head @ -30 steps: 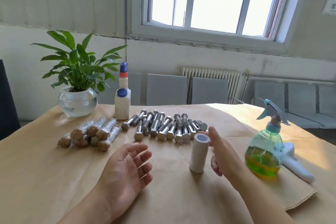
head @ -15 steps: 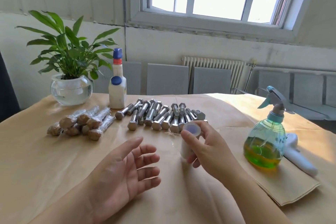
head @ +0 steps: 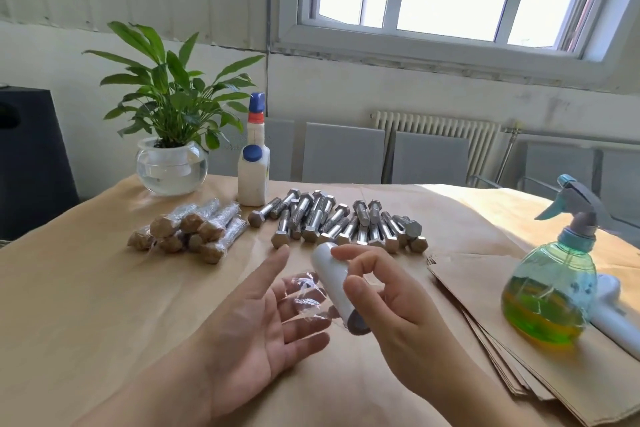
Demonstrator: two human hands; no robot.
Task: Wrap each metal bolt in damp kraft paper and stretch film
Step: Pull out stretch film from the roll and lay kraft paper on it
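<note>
The right hand [head: 388, 305] curled its fingers and thumb round the white roll of stretch film [head: 334, 282], held tilted above the surface [head: 86, 305]. The left hand [head: 256, 326] lay spread, palm up, with a loose tail of clear film [head: 304, 295] over its fingertips. Half a second earlier the roll had stood more upright in the right hand, with no tail drawn out. Bare metal bolts [head: 332, 222] lay just beyond, wrapped bolts [head: 194, 230] to their left, and kraft paper sheets [head: 485, 305] and a spray bottle [head: 550, 284] to the right.
</note>
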